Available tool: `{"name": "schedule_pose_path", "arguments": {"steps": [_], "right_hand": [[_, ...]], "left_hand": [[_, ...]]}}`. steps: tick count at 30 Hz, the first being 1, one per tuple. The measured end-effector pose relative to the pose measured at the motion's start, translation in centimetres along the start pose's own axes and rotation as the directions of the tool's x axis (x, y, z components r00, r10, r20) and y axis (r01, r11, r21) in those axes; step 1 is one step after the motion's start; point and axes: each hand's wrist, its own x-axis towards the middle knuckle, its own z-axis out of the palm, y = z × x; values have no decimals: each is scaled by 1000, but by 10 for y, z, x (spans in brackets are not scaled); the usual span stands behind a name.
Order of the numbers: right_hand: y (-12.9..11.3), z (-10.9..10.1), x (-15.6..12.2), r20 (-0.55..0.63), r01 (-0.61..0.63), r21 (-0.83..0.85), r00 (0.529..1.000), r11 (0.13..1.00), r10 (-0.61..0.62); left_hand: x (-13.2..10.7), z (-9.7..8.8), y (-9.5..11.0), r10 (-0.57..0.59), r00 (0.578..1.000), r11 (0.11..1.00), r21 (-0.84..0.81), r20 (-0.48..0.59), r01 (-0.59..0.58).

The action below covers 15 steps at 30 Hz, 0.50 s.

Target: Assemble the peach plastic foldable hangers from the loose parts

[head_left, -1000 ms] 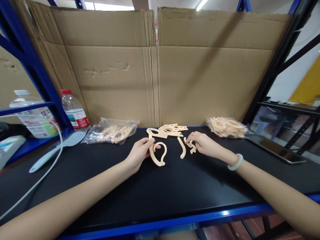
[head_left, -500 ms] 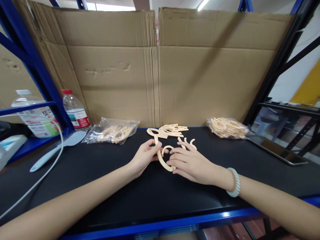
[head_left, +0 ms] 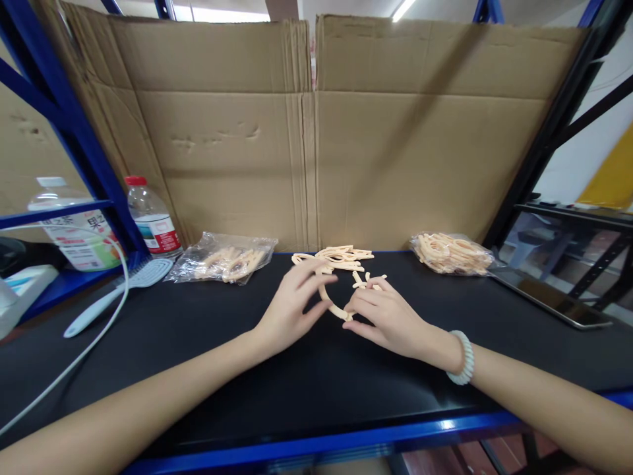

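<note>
My right hand (head_left: 384, 318) pinches one end of a pale, wood-coloured curved strip (head_left: 337, 310) between thumb and fingertips, above the black table. On the other side, my left hand (head_left: 295, 300) has its thumb and fingers apart, close around the strip's far end, and seems not to grip it. Part of the strip is hidden behind the left fingers. Just beyond my right hand lie several small pale pieces (head_left: 359, 280), partly covered by its fingers. Farther back rests a loose pile of flat pale cut-out pieces (head_left: 341, 256).
Clear plastic bags of similar pieces lie at back left (head_left: 232, 260) and back right (head_left: 450, 253). A hairbrush (head_left: 123, 290), a white cable (head_left: 93, 349) and a red-capped bottle (head_left: 153, 221) stand left. A dark tablet-like slab (head_left: 548, 297) lies right. Cardboard (head_left: 420, 145) walls the back.
My left hand has loosened from the curved strip and spread its fingers. The strip has turned lower and flatter, its end still in my right hand, whose fingers have drawn together.
</note>
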Motion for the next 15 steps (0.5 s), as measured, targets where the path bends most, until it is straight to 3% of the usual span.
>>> {"name": "schedule_pose_path", "arguments": {"steps": [2, 4, 10, 15], "right_hand": [[0, 1, 0, 18, 4, -7, 1000, 1000, -3], [-1, 2, -1, 46, 16, -15, 999, 1000, -16], [-3, 3, -1, 38, 22, 15, 999, 1000, -23], [-3, 2, 1, 50, -20, 213, 999, 977, 10]], "left_hand": [[-1, -1, 4, 167, 966, 982, 55, 198, -181], [-2, 0, 7, 184, 939, 974, 74, 292, -214], [-4, 4, 7, 154, 917, 971, 115, 368, -209], [-5, 5, 9, 170, 907, 975, 71, 386, -213]]}}
